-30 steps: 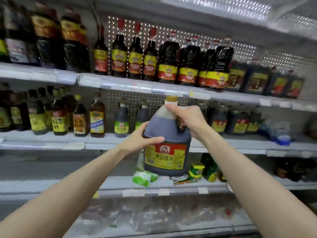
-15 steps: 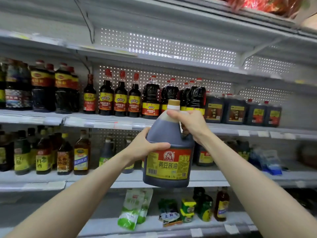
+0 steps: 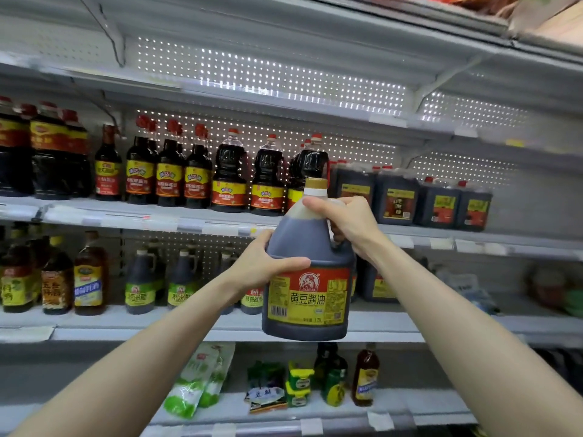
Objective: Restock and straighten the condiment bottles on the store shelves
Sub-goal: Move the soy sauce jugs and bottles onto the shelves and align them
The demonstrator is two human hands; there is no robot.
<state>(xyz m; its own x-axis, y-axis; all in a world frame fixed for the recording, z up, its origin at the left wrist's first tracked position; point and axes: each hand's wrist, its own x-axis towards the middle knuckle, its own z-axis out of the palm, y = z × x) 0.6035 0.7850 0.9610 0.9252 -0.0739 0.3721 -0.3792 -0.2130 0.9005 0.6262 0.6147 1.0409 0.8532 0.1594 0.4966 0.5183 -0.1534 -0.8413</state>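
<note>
I hold a large dark soy sauce jug [image 3: 307, 279] with a gold cap and a red and yellow label in the air in front of the shelves. My left hand [image 3: 263, 263] grips its left shoulder, thumb across the front. My right hand [image 3: 350, 223] wraps round the handle near the neck. The jug hangs upright between the upper bottle shelf [image 3: 189, 220] and the middle shelf [image 3: 394, 326].
Rows of dark sauce bottles [image 3: 230, 175] and square jugs [image 3: 397, 197] fill the upper shelf. Smaller bottles [image 3: 138, 279] stand on the middle shelf at left. Green pouches [image 3: 195, 380] and small bottles [image 3: 364, 380] lie on the low shelf. The shelf above [image 3: 315, 102] holds nothing in view.
The jug has risen with both hands still gripping it, and my view has tilted upward, bringing higher shelves into sight.
</note>
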